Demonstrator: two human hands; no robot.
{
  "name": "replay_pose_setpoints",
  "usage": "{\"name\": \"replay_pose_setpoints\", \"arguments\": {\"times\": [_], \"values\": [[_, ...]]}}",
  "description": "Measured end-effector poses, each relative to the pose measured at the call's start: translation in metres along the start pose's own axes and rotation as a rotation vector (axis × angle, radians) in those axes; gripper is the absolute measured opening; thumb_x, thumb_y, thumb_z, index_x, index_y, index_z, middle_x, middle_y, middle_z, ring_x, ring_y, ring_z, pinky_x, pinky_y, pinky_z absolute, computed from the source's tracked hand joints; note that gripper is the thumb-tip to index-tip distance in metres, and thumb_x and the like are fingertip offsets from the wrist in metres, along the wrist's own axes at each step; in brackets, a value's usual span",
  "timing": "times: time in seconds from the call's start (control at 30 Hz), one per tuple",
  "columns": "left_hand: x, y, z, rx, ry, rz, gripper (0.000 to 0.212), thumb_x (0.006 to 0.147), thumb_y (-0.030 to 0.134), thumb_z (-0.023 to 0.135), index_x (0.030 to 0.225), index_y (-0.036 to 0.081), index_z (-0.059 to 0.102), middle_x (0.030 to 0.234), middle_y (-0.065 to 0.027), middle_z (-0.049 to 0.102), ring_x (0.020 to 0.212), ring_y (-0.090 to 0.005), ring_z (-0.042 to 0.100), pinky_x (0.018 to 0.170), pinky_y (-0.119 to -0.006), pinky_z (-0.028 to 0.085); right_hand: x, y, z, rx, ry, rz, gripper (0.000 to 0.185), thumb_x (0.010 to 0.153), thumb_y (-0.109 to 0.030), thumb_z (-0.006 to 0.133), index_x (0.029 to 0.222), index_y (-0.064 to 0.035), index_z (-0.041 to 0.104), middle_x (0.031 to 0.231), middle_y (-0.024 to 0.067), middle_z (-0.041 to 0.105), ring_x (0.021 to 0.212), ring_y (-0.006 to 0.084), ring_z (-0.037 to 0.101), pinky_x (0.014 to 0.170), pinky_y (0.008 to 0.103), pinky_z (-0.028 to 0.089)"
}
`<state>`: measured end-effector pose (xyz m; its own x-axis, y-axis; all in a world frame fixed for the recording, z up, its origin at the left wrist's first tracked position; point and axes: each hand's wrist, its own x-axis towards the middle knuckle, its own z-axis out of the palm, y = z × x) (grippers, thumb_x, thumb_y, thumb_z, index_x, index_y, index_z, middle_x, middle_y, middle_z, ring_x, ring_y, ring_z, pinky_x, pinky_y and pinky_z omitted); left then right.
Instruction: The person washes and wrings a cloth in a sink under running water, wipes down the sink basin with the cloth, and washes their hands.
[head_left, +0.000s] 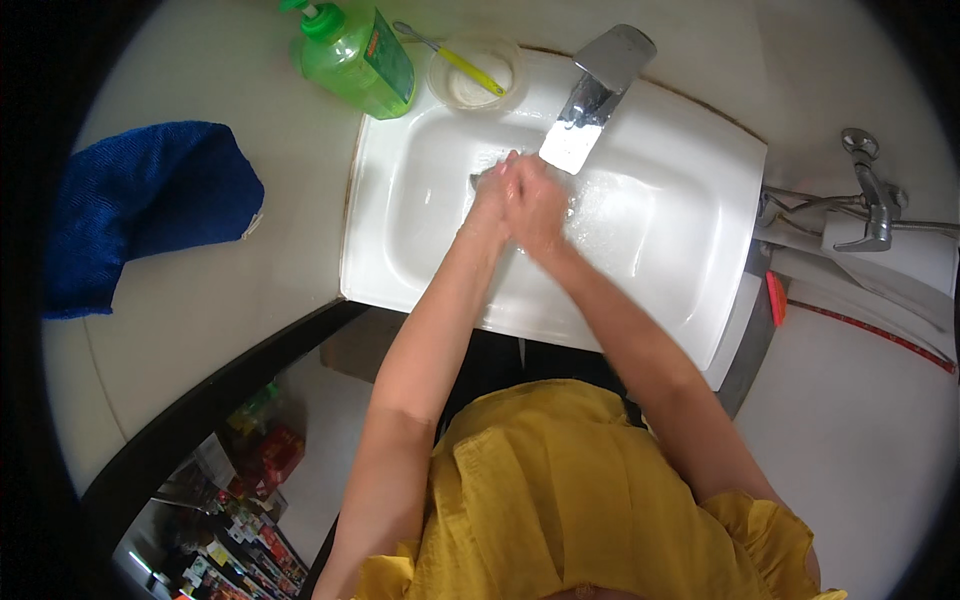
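Note:
My left hand (491, 193) and my right hand (541, 199) are pressed together over a white washbasin (667, 247), both wet. The right hand lies against the left one and partly covers it. Fingers are blurred and overlap, so their exact hold on each other is hidden. Just above the right hand ends the flat spout of a chrome tap (600, 94). Water splashes around the hands and wets the bowl. A bit of the dark drain (474, 180) shows beside the left hand.
A green pump soap bottle (352, 71) stands at the basin's back left corner. Beside it, a toothbrush (465, 67) lies across a round clear container (442, 90). A blue towel (150, 202) hangs at left. Right of the basin is a wall-mounted mixer tap (874, 202).

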<state>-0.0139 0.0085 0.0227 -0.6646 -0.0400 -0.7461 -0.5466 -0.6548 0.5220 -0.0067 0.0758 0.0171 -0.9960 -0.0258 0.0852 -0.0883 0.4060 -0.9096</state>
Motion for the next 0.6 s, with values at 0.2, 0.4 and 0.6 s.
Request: {"name": "replay_pose_setpoints", "arguments": {"times": [0.2, 0.4, 0.6], "values": [[0.014, -0.010, -0.034, -0.176, -0.234, -0.216, 0.022, 0.089, 0.033, 0.051, 0.088, 0.011, 0.050, 0.076, -0.0029, 0.052, 0.073, -0.0147, 0.051, 0.057, -0.032, 0.043, -0.005, -0.003, 0.004, -0.219, -0.123, -0.180, 0.022, 0.079, -0.027, 0.056, 0.082, -0.0063, 0.063, 0.069, 0.0168, 0.060, 0.069, 0.0334, 0.060, 0.066, 0.0421, 0.046], [-0.003, -0.007, -0.008, 0.130, -0.034, -0.019, 0.031, 0.090, 0.029, 0.048, 0.112, 0.008, 0.048, 0.093, -0.0065, 0.058, 0.083, -0.0174, 0.057, 0.064, -0.030, 0.047, 0.034, 0.008, -0.025, -0.080, -0.116, 0.316, 0.027, 0.086, -0.026, 0.052, 0.092, -0.0007, 0.059, 0.089, 0.0130, 0.063, 0.084, 0.0298, 0.058, 0.078, 0.0354, 0.044], [0.010, -0.007, -0.062, -0.029, 0.005, 0.192, 0.052, 0.076, 0.003, 0.056, 0.124, 0.011, 0.038, 0.092, -0.0078, 0.055, 0.077, -0.0107, 0.053, 0.064, -0.025, 0.047, -0.014, -0.029, -0.049, 0.244, -0.507, -0.150, 0.017, 0.079, -0.014, 0.061, 0.090, -0.0019, 0.056, 0.080, 0.0088, 0.061, 0.073, 0.0226, 0.058, 0.067, 0.0306, 0.045]]}}
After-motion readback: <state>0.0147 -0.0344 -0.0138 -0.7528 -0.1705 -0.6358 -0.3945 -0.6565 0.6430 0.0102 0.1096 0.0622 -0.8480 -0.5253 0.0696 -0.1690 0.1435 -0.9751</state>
